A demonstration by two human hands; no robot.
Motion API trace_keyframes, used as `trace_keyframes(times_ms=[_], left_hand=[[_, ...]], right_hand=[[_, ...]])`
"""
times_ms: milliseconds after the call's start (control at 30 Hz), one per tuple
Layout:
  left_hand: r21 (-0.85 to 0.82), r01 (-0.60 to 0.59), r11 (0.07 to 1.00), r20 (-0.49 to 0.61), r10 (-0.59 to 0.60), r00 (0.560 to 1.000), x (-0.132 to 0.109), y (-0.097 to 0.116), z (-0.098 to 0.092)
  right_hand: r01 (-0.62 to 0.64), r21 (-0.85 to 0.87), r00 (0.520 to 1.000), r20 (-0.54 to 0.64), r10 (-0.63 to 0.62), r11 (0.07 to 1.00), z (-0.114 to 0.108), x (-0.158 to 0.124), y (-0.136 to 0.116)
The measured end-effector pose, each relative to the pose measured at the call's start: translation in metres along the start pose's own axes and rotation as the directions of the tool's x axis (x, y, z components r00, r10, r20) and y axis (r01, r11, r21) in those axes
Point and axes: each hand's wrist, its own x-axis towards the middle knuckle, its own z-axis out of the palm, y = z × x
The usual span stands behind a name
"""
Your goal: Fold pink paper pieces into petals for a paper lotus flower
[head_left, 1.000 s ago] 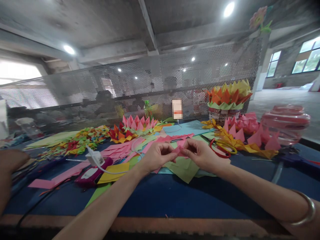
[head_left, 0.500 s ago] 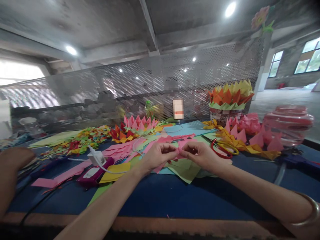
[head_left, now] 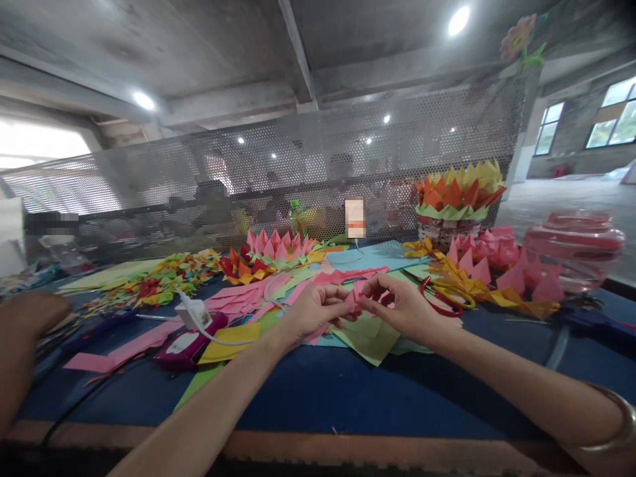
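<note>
A small pink paper is pinched between the left hand and right hand; scissors lie at 3 o'clock.

Left hand, right hand and both forearms are bare; right wrist carries one plain, rounded, silver-coloured bangle.

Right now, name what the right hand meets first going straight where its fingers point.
The right hand pinches the pink paper piece; beyond it, probably the left hand, though depth is unclear.
</note>
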Motion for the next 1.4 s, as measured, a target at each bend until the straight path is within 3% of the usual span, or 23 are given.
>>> trace_keyframes(times_ms=[367, 833, 1133, 1400], left_hand=[[0.005, -0.002, 1.0, -0.02, 0.002, 1.0, 0.0001, 0.0001, 0.0003], [0.031, -0.014, 0.999, 0.013, 0.013, 1.0, -0.0007, -0.0012, 0.0007], [-0.044, -0.023, 0.999, 0.039, 0.024, 0.999, -0.0001, -0.001, -0.0016], [-0.131, 0.013, 0.991, 0.043, -0.007, 0.999, -0.0019, -0.0018, -0.0029]], right_hand=[[-0.025, -0.015, 1.0, 0.002, 0.025, 1.0, -0.0005, 0.0005, -0.004], [0.055, -0.084, 0.998, 0.009, -0.055, 0.995, 0.0005, 0.0005, -0.0005], [0.086, -0.044, 0.996, 0.032, -0.084, 0.995, -0.0004, -0.0005, -0.0003], [0.179, 0.098, 0.984, 0.009, -0.181, 0.979, -0.0001, 0.0018, 0.0029]])
